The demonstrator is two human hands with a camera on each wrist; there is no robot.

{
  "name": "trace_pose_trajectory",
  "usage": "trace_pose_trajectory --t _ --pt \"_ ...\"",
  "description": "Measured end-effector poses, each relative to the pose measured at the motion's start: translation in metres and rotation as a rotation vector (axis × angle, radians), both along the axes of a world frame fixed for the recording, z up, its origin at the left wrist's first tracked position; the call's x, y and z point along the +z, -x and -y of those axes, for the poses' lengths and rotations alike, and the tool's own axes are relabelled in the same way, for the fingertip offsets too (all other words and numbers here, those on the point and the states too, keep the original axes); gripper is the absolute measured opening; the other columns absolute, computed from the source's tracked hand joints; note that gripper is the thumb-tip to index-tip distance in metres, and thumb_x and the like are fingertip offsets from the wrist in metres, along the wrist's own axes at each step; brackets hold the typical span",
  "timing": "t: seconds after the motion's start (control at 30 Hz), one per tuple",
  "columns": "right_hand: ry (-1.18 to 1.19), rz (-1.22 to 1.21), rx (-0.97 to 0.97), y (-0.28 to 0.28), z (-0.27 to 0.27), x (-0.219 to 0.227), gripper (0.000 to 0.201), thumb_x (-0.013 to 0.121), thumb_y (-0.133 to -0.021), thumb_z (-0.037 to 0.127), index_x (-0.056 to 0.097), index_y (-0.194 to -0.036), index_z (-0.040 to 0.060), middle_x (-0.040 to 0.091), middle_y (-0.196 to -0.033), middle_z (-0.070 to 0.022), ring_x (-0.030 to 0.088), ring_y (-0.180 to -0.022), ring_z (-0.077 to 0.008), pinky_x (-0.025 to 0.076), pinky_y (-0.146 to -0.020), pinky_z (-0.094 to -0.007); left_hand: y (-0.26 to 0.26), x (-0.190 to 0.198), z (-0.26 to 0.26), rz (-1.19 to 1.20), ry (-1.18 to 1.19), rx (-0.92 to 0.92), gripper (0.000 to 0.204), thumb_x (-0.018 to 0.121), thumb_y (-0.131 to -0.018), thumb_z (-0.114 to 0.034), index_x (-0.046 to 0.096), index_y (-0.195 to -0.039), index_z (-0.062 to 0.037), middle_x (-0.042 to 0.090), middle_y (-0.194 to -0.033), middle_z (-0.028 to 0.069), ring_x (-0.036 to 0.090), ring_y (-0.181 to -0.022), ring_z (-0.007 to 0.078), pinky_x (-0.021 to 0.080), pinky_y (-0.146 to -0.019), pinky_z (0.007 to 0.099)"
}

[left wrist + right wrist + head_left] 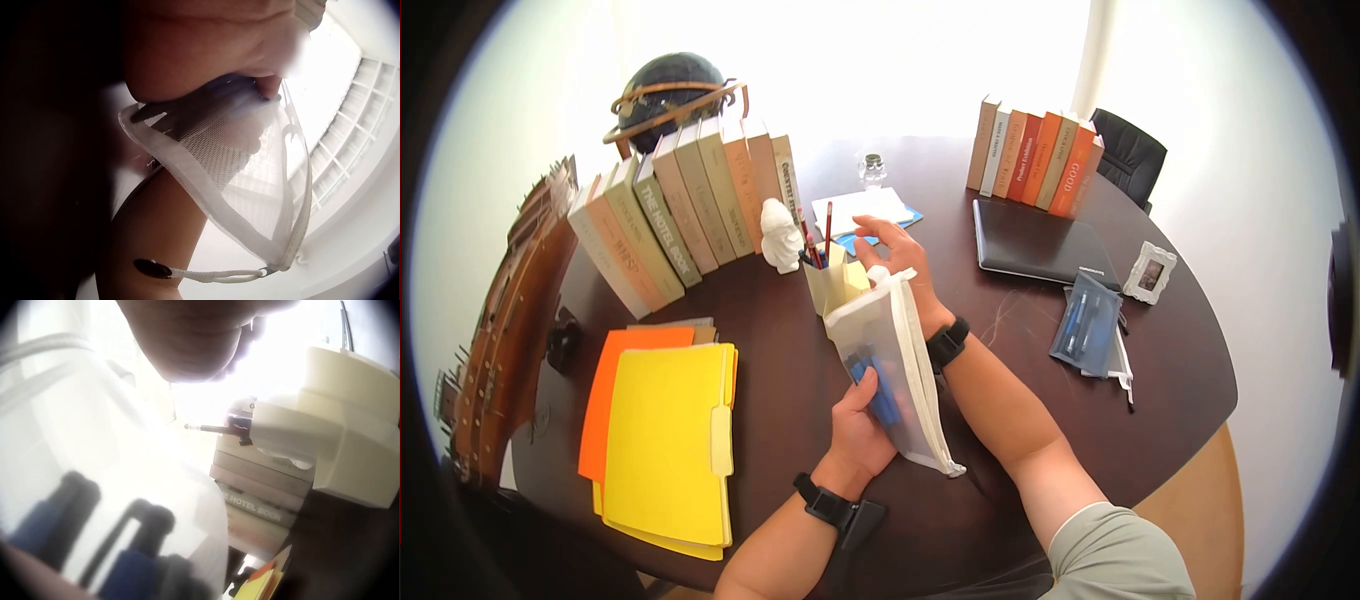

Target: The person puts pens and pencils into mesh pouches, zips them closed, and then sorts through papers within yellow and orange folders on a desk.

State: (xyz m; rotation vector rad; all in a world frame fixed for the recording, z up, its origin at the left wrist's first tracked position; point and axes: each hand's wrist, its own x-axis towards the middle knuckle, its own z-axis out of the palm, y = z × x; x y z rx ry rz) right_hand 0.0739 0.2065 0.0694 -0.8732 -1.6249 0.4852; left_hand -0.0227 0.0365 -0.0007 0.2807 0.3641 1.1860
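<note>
My left hand (863, 432) grips a white mesh zipper pouch (915, 370), its thumb on the near face. Blue pens (878, 385) with dark ends show through the mesh, and in the left wrist view a cord with a dark tip hangs from one corner of the pouch. My right hand (897, 262) is raised behind the pouch's upper end, fingers loosely bent, nothing visible in them. Just left of it stands a cream pen holder (828, 287) with stepped compartments, holding pencils (829, 222) and pens. The pouch's upper end overlaps the holder in the head view.
Behind the holder are a white figurine (781, 237), a book row (690, 200) and white paper (862, 212). Yellow folders (668, 440) lie left. To the right are a closed laptop (1040, 243), a blue pouch (1086, 325), a photo frame (1150, 272) and more books (1032, 160).
</note>
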Motion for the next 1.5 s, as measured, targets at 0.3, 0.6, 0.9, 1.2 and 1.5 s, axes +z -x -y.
trace_pose_trajectory --t 0.3,0.6,0.9,1.2,1.5 --pt "0.115 -0.34 -0.071 -0.065 0.061 -0.014 0.03 0.068 -0.098 0.007 0.066 -0.127 0.0032 0.071 -0.106 -0.0075 0.067 -0.095 -0.0126 0.054 -0.085 -0.0271 -0.003 -0.006 -0.005 -0.021 0.023 0.021 0.032 0.056 -0.107 -0.034 0.06 -0.127 -0.0106 0.068 -0.109 0.0043 0.066 -0.095 0.0198 0.056 -0.089 0.039" --pt "0.2 -0.168 -0.052 -0.098 0.184 -0.048 0.017 0.071 -0.095 0.003 0.073 -0.112 0.0029 0.072 -0.097 -0.0056 0.069 -0.086 -0.0125 0.055 -0.077 -0.0273 -0.01 0.007 0.0 -0.128 -0.022 0.044 0.028 0.052 -0.111 -0.031 0.058 -0.128 -0.0097 0.065 -0.1 0.004 0.065 -0.09 0.0156 0.059 -0.085 0.0361" --pt "0.094 -0.108 -0.092 -0.114 0.196 -0.031 0.018 0.07 -0.094 0.004 0.076 -0.112 0.0034 0.071 -0.093 -0.0064 0.066 -0.078 -0.0129 0.053 -0.072 -0.0268 -0.012 0.002 0.004 -0.242 -0.106 -0.014 0.03 0.052 -0.111 -0.033 0.058 -0.129 -0.0097 0.065 -0.106 0.0018 0.065 -0.093 0.0137 0.059 -0.087 0.0331" --pt "0.125 0.204 -0.07 -0.13 0.2 -0.021 0.019 0.071 -0.087 0.003 0.079 -0.105 0.003 0.072 -0.093 -0.0108 0.068 -0.073 -0.0247 0.055 -0.069 -0.0334 -0.014 -0.004 0.001 -0.3 -0.102 0.001 0.031 0.054 -0.11 -0.032 0.059 -0.128 -0.008 0.069 -0.1 0.0072 0.069 -0.093 0.0199 0.061 -0.086 0.0393" --pt "0.008 0.368 -0.099 -0.139 0.191 -0.03 0.03 0.072 -0.086 0.003 0.076 -0.115 0.0041 0.076 -0.1 -0.0146 0.074 -0.083 -0.0259 0.059 -0.077 -0.0349 -0.023 -0.001 0.008 -0.392 -0.13 -0.148 0.04 0.048 -0.112 -0.031 0.054 -0.139 -0.0028 0.065 -0.13 0.0168 0.067 -0.116 0.0297 0.058 -0.1 0.0447"
